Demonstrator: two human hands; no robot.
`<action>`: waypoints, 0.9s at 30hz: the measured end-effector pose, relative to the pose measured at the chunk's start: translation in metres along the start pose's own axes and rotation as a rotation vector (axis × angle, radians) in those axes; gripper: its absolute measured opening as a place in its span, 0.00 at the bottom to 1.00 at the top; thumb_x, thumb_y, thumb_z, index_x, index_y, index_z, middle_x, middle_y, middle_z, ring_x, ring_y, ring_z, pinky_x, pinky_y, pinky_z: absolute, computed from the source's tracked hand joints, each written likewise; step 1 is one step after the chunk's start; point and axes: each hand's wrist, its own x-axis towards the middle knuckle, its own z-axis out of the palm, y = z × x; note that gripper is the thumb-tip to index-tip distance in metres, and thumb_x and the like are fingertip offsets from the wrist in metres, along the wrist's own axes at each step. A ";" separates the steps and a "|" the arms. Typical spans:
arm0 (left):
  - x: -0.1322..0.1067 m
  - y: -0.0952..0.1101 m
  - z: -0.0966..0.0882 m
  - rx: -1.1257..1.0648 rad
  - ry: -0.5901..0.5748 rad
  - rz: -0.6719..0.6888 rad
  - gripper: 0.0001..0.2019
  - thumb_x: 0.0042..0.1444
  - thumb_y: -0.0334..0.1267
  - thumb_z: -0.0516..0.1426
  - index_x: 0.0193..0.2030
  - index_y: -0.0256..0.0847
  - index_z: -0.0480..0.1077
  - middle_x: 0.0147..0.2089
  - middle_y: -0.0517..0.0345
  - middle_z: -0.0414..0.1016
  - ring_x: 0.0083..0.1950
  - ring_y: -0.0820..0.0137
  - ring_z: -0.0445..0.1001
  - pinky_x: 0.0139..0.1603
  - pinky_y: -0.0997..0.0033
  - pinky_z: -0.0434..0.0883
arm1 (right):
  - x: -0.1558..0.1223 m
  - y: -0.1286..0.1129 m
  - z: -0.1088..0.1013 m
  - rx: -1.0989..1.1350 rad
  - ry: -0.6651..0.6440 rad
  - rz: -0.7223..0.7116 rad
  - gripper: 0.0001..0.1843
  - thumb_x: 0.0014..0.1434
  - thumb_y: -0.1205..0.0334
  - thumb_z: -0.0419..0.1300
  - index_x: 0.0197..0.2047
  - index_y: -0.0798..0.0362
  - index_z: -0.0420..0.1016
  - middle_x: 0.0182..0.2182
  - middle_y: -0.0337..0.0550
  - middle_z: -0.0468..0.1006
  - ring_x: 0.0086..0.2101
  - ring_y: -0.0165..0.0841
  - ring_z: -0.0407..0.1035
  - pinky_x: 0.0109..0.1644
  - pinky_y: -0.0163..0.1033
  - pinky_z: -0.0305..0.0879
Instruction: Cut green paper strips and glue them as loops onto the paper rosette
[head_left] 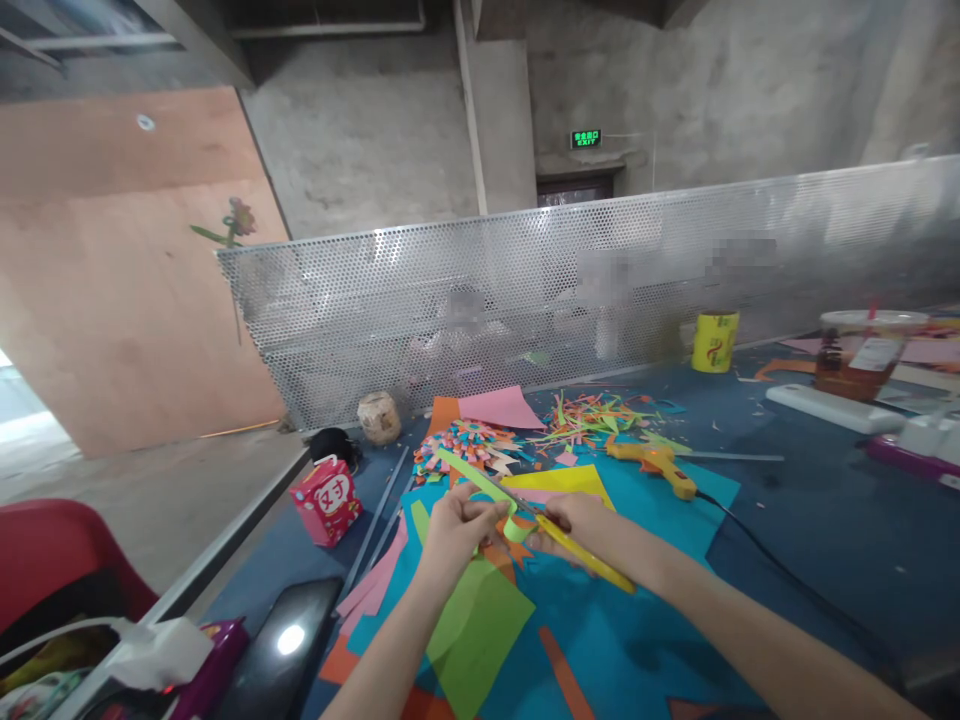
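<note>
My left hand (457, 525) pinches a light-green paper strip (474, 474), one end of which curls down between my hands. Yellow-handled scissors (589, 558) are gripped in my right hand (581, 520), their blades against the strip. Whether the blades have cut into it I cannot tell. Under both hands lie blue paper (607, 640), a green sheet (480, 625) and orange scraps (517, 555). Just beyond my right hand is a yellow sheet (589, 483). Part of the right fingers is hidden behind the scissors.
Fringed paper pieces (469, 445) and thin cut strips (592, 418) lie farther back. A glue gun (652, 465) with a cord rests at right. Around are a red box (328, 503), a phone (281, 650), a drink cup (859, 360) and a perforated metal divider (510, 300).
</note>
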 end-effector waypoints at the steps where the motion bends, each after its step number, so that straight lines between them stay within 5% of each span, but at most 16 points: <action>1: 0.001 -0.002 0.000 -0.006 0.001 0.004 0.19 0.32 0.44 0.65 0.26 0.39 0.60 0.11 0.70 0.64 0.12 0.73 0.67 0.14 0.79 0.55 | 0.001 0.001 0.001 0.002 0.013 -0.014 0.15 0.44 0.51 0.58 0.20 0.56 0.68 0.14 0.32 0.54 0.17 0.23 0.47 0.19 0.30 0.45; 10: 0.003 -0.011 -0.002 0.031 -0.024 0.019 0.20 0.36 0.44 0.63 0.34 0.37 0.62 0.17 0.65 0.71 0.13 0.72 0.69 0.15 0.79 0.59 | 0.000 -0.001 0.003 -0.011 0.057 -0.012 0.17 0.45 0.50 0.58 0.18 0.56 0.66 0.15 0.32 0.50 0.19 0.23 0.43 0.20 0.30 0.45; 21: 0.002 -0.009 -0.002 0.042 -0.061 0.016 0.19 0.36 0.47 0.63 0.31 0.38 0.63 0.15 0.64 0.70 0.13 0.71 0.69 0.13 0.79 0.58 | 0.007 0.014 0.011 0.038 0.018 -0.048 0.19 0.46 0.47 0.57 0.27 0.57 0.72 0.17 0.35 0.62 0.19 0.24 0.52 0.20 0.30 0.47; 27: 0.002 -0.006 -0.001 0.040 -0.088 0.003 0.18 0.38 0.44 0.63 0.32 0.37 0.63 0.16 0.63 0.71 0.14 0.71 0.70 0.14 0.79 0.58 | 0.004 0.012 0.009 0.032 0.072 -0.055 0.17 0.44 0.48 0.59 0.24 0.57 0.73 0.15 0.33 0.59 0.19 0.23 0.48 0.20 0.30 0.46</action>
